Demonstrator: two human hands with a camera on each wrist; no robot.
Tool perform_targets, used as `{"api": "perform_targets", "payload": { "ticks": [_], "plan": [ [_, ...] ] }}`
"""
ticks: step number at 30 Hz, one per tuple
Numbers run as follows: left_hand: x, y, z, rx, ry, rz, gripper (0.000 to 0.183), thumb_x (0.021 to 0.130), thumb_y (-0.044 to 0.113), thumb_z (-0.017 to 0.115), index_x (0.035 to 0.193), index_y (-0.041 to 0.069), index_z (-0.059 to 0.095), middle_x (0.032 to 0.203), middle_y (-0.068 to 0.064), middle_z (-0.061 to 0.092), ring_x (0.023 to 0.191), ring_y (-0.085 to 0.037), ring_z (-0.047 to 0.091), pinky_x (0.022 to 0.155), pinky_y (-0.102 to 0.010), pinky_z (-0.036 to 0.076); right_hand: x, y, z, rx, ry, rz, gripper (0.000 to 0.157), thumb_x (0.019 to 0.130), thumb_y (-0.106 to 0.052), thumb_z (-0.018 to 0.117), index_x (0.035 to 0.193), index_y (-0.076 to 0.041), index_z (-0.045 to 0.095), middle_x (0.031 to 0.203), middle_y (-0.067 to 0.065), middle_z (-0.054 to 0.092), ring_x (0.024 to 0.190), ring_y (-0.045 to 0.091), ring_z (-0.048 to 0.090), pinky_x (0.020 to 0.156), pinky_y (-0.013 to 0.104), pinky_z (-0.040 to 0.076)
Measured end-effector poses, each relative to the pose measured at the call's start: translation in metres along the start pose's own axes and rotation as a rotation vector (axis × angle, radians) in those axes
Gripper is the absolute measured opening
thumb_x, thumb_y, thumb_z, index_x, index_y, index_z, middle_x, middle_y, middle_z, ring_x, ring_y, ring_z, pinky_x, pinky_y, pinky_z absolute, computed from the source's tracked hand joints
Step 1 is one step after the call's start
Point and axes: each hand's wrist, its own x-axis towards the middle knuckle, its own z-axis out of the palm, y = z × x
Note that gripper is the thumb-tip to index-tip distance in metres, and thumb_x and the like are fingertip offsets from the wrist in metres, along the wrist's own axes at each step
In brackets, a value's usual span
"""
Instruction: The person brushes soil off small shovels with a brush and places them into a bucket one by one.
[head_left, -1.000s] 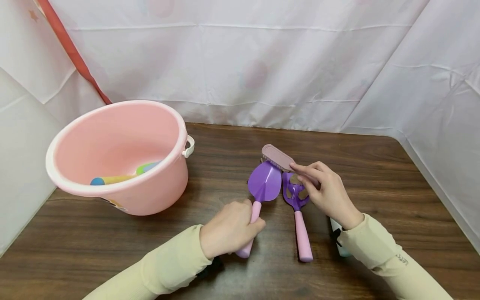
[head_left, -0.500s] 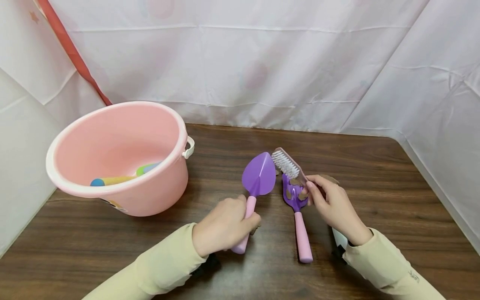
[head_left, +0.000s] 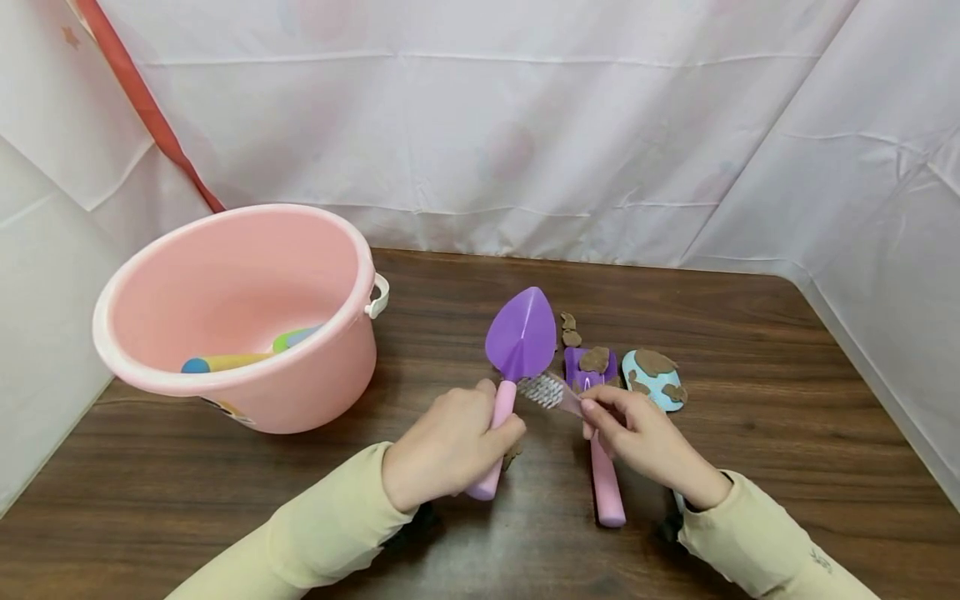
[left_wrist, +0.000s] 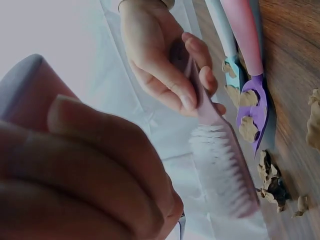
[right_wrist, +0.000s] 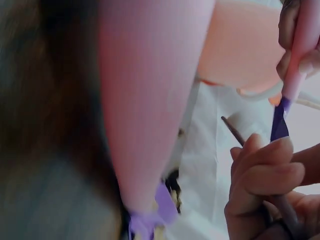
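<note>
Brush is shifted lower at frame centre, pinched by right hand, long axis directed upper-left toward trowel gripped by left hand.

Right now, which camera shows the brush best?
The left wrist view: the brush looks big there, with its white bristles showing beyond the right hand. The head view shows it smaller; the right wrist view shows only thin parts.

Brush from above and wrist-close
</note>
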Motion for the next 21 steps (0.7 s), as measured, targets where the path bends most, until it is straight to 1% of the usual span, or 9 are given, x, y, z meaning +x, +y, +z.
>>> {"api": "perform_targets", "payload": {
  "ticks": [3,6,9,15,19,21],
  "plan": [
    [0.001,0.001,0.002,-0.009,-0.009,-0.001,0.015,0.083,0.023,0.049,0.081,0.008,0.048,0.059,-0.003,0.051,0.049,-0.013,0.053,0.046,-0.029,0.043,0.003,0.0,0.005,0.078,-0.068,0.022,0.021,0.099,-0.014,0.048,0.096,0.004,0.06,0.069,0.011,0.057,0.048,0.004,0.046,0.044,0.024,0.042],
    [0.001,0.0,0.004,-0.005,-0.019,0.002,0.016,0.084,0.023,0.049,0.081,0.008,0.049,0.059,-0.002,0.051,0.048,-0.013,0.053,0.045,-0.029,0.044,0.007,-0.001,0.008,0.135,-0.087,0.039,0.022,0.098,-0.014,0.051,0.096,0.006,0.06,0.07,0.012,0.057,0.047,0.004,0.045,0.042,0.024,0.042],
    [0.0,0.0,0.005,0.001,-0.022,0.012,0.017,0.084,0.023,0.05,0.081,0.007,0.049,0.059,-0.003,0.052,0.048,-0.013,0.053,0.044,-0.029,0.043,0.009,-0.002,0.01,0.163,-0.072,0.049,0.021,0.097,-0.014,0.053,0.096,0.007,0.06,0.07,0.012,0.056,0.046,0.003,0.044,0.041,0.023,0.041],
    [-0.001,-0.001,0.005,0.01,-0.034,0.025,0.016,0.084,0.023,0.049,0.082,0.007,0.048,0.06,-0.003,0.051,0.051,-0.013,0.053,0.046,-0.029,0.042,0.013,-0.001,0.006,0.198,-0.013,0.053,0.022,0.095,-0.012,0.056,0.097,0.009,0.06,0.069,0.014,0.058,0.046,0.004,0.043,0.041,0.023,0.039],
    [0.0,-0.002,0.006,0.012,-0.046,0.031,0.016,0.084,0.023,0.047,0.082,0.008,0.048,0.061,-0.002,0.051,0.052,-0.013,0.053,0.048,-0.029,0.043,0.017,0.001,0.001,0.231,0.007,0.048,0.024,0.096,-0.013,0.056,0.097,0.01,0.06,0.069,0.008,0.059,0.047,0.003,0.04,0.042,0.022,0.037],
    [-0.001,-0.002,0.005,0.006,-0.042,0.041,0.015,0.084,0.023,0.047,0.082,0.008,0.048,0.061,-0.003,0.051,0.052,-0.012,0.052,0.047,-0.029,0.042,0.019,0.002,-0.002,0.243,0.012,0.044,0.025,0.096,-0.014,0.055,0.097,0.011,0.06,0.069,0.005,0.06,0.048,0.003,0.04,0.043,0.021,0.036]
  ]
}}
